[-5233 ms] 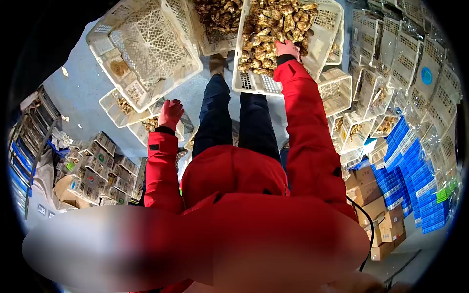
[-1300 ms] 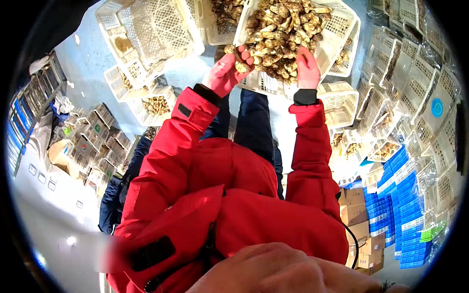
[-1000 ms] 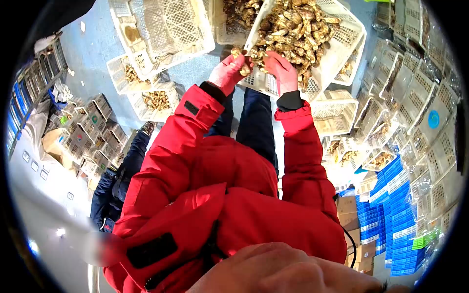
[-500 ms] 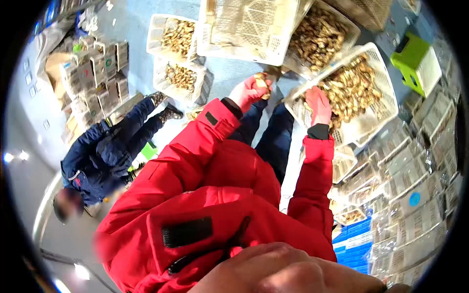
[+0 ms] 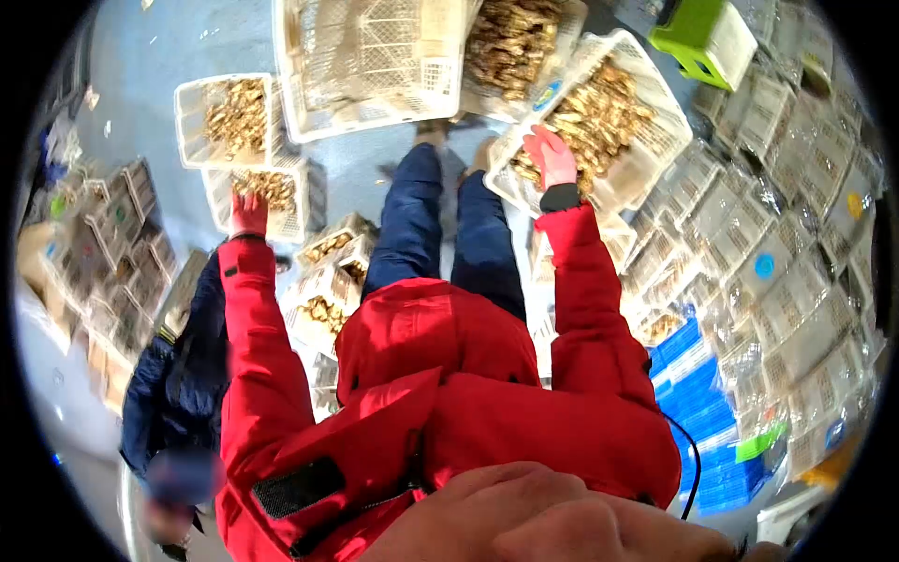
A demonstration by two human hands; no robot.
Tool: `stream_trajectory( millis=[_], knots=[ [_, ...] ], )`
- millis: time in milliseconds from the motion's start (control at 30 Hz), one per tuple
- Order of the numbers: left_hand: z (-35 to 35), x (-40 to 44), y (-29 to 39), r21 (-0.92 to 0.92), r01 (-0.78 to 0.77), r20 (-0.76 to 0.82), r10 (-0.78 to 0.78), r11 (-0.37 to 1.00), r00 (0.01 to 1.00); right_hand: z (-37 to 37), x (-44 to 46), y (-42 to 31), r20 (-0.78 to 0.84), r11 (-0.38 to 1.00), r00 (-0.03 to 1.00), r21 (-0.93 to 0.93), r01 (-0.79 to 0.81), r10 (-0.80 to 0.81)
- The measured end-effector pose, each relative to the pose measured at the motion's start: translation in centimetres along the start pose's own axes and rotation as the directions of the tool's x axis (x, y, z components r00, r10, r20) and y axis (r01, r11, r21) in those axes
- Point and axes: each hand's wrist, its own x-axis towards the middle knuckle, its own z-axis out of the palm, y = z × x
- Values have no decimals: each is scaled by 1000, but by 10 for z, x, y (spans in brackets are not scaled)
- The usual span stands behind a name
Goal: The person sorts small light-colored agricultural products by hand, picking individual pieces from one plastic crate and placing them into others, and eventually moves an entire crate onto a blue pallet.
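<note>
While left hand [image 5: 248,215] is open, small basket [image 5: 285,225] of mushrooms beneath and beyond it; right hand [image 5: 551,155]: fingers loosely extended, large crate [image 5: 653,155] beneath.

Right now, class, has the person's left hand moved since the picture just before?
Yes. Judged against the lower small basket on the left, the left hand has moved leftward, up to it.
</note>
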Motion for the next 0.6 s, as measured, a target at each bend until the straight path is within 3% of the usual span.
stream_trajectory(
  millis=[67,133,167,200,267,333,367,400,467,500,600],
  knots=[
    [10,-26,-19,6,23,118,-23,1000,993,-38,15,3,-161,990,977,2,143,-141],
    [22,-44,-56,77,124,458,-146,989,877,-78,47,6,-267,943,912,-206,261,-311],
    [44,-66,-79,131,169,478,-212,977,852,-105,80,7,-260,814,857,-517,266,-445],
    [69,-90,-105,191,215,490,-283,958,825,-128,101,11,-209,599,802,-771,217,-560],
    [100,-116,-156,347,267,452,-410,899,792,-67,76,-63,-202,334,842,-942,-27,-500],
    [143,-150,-199,479,263,515,-510,838,689,-75,111,-65,16,80,834,-994,72,-551],
    [161,-169,-215,528,241,488,-523,815,699,-80,126,-61,132,-77,859,-991,109,-494],
    [179,-185,-230,577,221,464,-539,786,704,-77,125,-74,78,-166,943,-986,25,-323],
    [195,-200,-252,611,180,494,-549,771,675,-91,122,-84,-7,-108,978,-994,-30,-206],
    [199,-206,-259,621,186,489,-561,762,667,-113,130,-78,4,-141,979,-990,-25,-201],
    [202,-208,-271,648,228,438,-600,727,669,-105,111,-101,-105,-6,971,-994,-109,-214]
  ],
)
